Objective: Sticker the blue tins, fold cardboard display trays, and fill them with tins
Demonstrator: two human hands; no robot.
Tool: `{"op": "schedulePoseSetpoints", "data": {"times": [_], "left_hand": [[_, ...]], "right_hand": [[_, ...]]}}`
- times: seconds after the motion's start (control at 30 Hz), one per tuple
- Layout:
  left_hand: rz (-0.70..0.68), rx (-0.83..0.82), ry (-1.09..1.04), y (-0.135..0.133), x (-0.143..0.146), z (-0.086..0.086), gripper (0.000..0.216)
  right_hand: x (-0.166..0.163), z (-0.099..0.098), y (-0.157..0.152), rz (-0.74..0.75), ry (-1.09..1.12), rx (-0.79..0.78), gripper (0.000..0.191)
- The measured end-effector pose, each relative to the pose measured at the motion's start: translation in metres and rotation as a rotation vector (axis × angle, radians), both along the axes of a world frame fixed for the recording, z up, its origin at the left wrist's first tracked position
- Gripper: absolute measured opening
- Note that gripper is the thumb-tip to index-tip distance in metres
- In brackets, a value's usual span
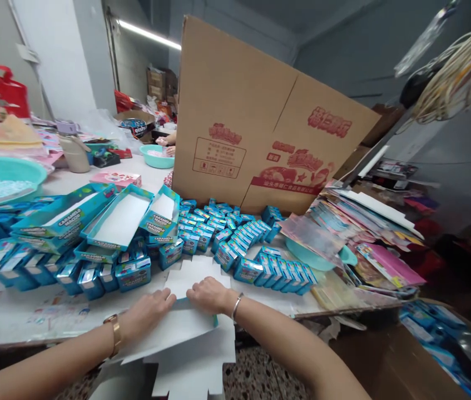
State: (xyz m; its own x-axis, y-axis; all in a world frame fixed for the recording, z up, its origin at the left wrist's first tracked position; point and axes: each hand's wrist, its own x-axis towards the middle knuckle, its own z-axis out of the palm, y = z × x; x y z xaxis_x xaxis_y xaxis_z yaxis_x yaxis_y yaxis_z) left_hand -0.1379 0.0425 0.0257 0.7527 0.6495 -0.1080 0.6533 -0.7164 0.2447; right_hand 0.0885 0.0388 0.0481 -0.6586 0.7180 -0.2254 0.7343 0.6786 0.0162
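Observation:
A flat white die-cut carton blank (pixel 193 276) lies over the table's near edge, its lower part hanging past the edge. My left hand (pixel 147 314), with a gold watch at the wrist, presses on the blank's left side with the fingers curled onto a fold. Beside it my right hand (pixel 209 295), wearing a thin bracelet, grips the same fold. Just beyond the hands lie several small blue boxes (pixel 235 244) in rows. Open blue trays with white insides (pixel 120 219) are stacked to the left.
A big brown carton (pixel 252 128) stands upright behind the boxes. Printed sheets (pixel 356 239) pile up at right over a teal bowl (pixel 308 256). A teal basin (pixel 5 169) sits far left. Another person's hands (pixel 167 143) work at a bowl at the back.

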Motion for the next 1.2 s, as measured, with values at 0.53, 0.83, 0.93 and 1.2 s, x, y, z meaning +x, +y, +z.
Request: {"op": "schedulePoseSetpoints", "data": {"times": [0.53,0.83,0.93,1.2], "left_hand": [[0.733,-0.447,-1.111,-0.054,0.041,-0.004,0.086],[0.479,-0.851,-1.136,-0.037,0.053,-0.024,0.073],[0.497,-0.765,-1.084,-0.033,0.054,-0.026,0.063],[0.399,-0.437,-0.864,-0.006,0.060,-0.025,0.042]], "right_hand": [[0.024,-0.017,-0.072,-0.825,1.311,-0.489,0.100],[0.002,-0.049,-0.053,-1.039,1.297,-0.219,0.047],[-0.001,-0.043,-0.046,-0.965,0.927,-0.016,0.049],[-0.007,-0.047,-0.030,-0.934,0.561,0.175,0.028]]}}
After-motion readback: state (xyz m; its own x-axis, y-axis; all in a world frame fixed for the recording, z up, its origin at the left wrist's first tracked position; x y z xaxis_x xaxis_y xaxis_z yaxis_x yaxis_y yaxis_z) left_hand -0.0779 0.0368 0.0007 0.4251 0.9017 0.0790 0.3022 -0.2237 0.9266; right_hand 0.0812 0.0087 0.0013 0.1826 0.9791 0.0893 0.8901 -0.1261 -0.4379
